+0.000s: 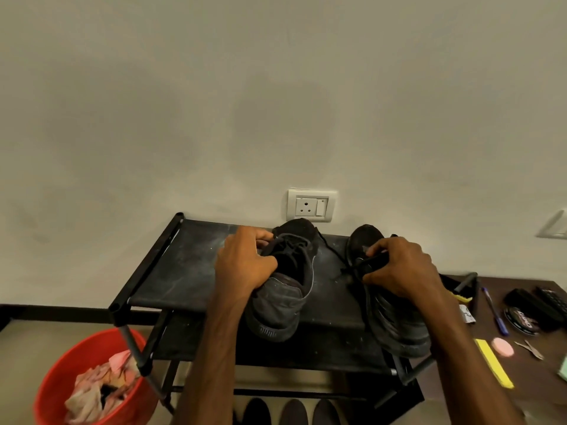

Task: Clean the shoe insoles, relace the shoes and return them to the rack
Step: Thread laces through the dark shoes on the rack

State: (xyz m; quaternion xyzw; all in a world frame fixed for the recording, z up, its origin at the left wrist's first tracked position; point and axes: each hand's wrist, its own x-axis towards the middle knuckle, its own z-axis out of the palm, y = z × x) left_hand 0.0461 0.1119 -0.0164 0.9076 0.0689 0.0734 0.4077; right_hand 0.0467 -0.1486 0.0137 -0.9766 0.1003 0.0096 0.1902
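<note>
Two black sneakers sit side by side on the top shelf of a black fabric-and-tube shoe rack (184,265), toes towards the wall and heels hanging over the front edge. The left shoe (282,302) is a dark, worn knit, greyish at the heel, with a thin pale line round the collar and raised lettering on its heel sole. Its opening gapes dark, with the laces bunched over the tongue. The right shoe (395,326) is equally dark, with a ribbed side panel and a thick sole. A loose black lace (333,250) trails across the dusty shelf between the pair.

The left hand (245,262) grips the left shoe at the collar, fingers curled round the lace area. The right hand (402,268) is curled round the right shoe's tongue and laces.

A red bucket (61,372) of crumpled pinkish cloths (98,391) stands at the rack's left. At the right, a brown table (537,378) carries a blue pen (494,311) and a yellow strip (494,363). A white wall socket (310,205) sits just behind the shoes.
</note>
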